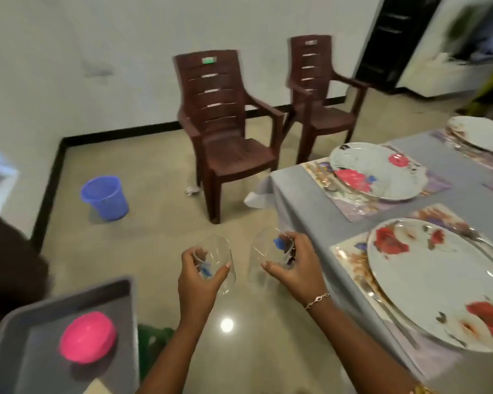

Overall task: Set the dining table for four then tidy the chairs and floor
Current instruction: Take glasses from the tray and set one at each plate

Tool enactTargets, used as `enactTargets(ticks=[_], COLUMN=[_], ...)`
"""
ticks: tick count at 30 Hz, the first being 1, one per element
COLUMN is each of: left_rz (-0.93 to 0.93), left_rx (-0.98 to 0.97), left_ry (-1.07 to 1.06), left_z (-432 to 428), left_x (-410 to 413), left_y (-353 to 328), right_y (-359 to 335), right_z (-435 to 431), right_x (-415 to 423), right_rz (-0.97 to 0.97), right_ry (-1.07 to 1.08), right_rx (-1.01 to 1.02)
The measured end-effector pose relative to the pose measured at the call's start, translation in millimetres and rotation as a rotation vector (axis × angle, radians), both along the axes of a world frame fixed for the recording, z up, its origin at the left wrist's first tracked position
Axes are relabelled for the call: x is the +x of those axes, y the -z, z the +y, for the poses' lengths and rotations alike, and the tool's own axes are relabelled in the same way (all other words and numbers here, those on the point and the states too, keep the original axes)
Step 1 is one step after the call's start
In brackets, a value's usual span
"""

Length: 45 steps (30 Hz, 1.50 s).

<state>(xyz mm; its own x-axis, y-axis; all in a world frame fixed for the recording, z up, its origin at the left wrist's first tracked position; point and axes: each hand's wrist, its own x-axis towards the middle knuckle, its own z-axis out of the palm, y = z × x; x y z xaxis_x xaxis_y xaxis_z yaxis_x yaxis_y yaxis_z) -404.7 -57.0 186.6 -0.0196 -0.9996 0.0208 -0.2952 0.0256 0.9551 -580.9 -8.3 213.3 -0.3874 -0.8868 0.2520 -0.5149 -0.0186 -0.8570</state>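
Now each hand grips 1 clear glass: left hand [199, 275] left glass [215, 263], right hand [292, 267] right glass [268, 251]

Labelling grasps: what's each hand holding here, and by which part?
The left hand grips a clear glass tumbler with a blue motif round its side wall; the right hand grips a second such tumbler, likewise round the side.

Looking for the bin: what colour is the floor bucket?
Purplish blue; the bucket shows best in the head view.
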Motion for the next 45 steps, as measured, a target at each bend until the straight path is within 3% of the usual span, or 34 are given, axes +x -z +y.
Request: enactTargets(ticks=[11,24,31,45], left_rz=[0.009,0.051,0.045,0.06], left_rx=[-0.038,-0.119,-0.074,-0.027], left_ry=[0.482,0.521,0.399,0.166], left_z=[77,182,175,96], left_x=[-177,-376,-425,-503], left_y=[-30,-44,-39,-16], right_y=[-14,-15,-16,3], right_z=[153,292,254,68], right_x=[-148,-343,-434,-531], right_rz=[-0.027,-0.037,0.019,0.025], right_ry=[0.504,0.644,0.562,0.22], right_rx=[0.006,0.021,0.049,0.08])
